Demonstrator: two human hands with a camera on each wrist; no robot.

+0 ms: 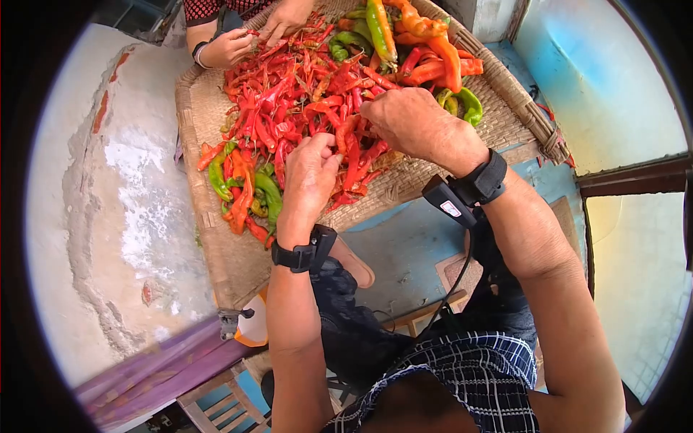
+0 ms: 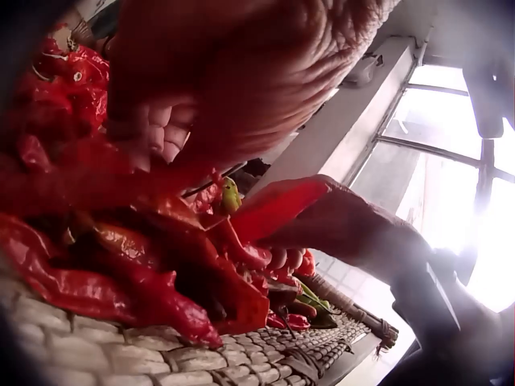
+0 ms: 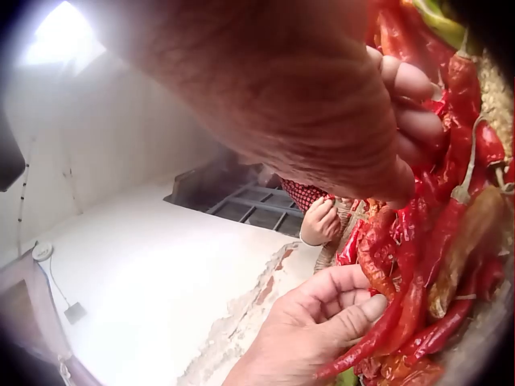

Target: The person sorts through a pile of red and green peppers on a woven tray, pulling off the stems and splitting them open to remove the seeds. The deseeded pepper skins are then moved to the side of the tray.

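Observation:
Red peppers (image 1: 271, 101) lie heaped on a woven tray (image 1: 238, 270). My left hand (image 1: 312, 173) is at the near side of the heap; in the right wrist view this hand (image 3: 310, 330) pinches a long red pepper (image 3: 394, 326) between thumb and curled fingers. My right hand (image 1: 419, 123) reaches into the heap from the right, its fingers curled down onto red peppers (image 3: 463, 88). In the left wrist view, a bright red pepper (image 2: 282, 211) lies across the right hand (image 2: 354, 233); its fingertips are partly hidden behind it.
Another person's hands (image 1: 229, 49) are at the heap's far left. Larger orange peppers (image 1: 433, 43) and green ones (image 1: 471, 107) sit at the far right; a mixed green and red pile (image 1: 245, 189) is at the near left. A wall (image 1: 137, 180) stands left, window panes (image 1: 592, 79) right.

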